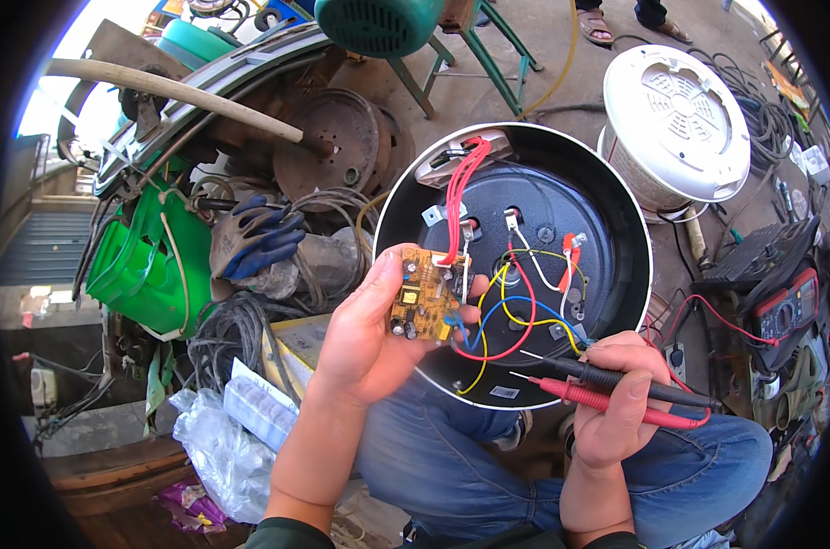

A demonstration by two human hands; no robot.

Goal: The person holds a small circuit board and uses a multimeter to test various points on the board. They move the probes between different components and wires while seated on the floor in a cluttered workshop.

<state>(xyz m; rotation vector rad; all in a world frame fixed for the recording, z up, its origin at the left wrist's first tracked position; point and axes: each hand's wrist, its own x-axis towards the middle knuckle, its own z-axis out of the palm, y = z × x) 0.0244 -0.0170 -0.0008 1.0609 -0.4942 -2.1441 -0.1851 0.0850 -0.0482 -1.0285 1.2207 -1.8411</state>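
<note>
In my left hand (378,320) I grip a brown circuit board (426,297) by its edges, component side up. Red, blue and yellow wires run from it into a round black-lined metal housing (607,197), which lies open in front of my knees. My right hand (621,403) is closed around two multimeter probes, a black probe (607,375) and a red probe (598,399). Their tips point left, below the board and apart from it. Inside the housing, white leads and a red-sleeved terminal (570,249) sit near metal tabs.
A red-and-black multimeter (785,311) stands at the right. Beyond the housing is a white cylindrical appliance part (675,123). A green basket (145,265), work gloves (255,240), coiled cable (232,334) and a rusty wheel rim (328,142) crowd the left. Someone's sandalled feet (598,27) show at the top.
</note>
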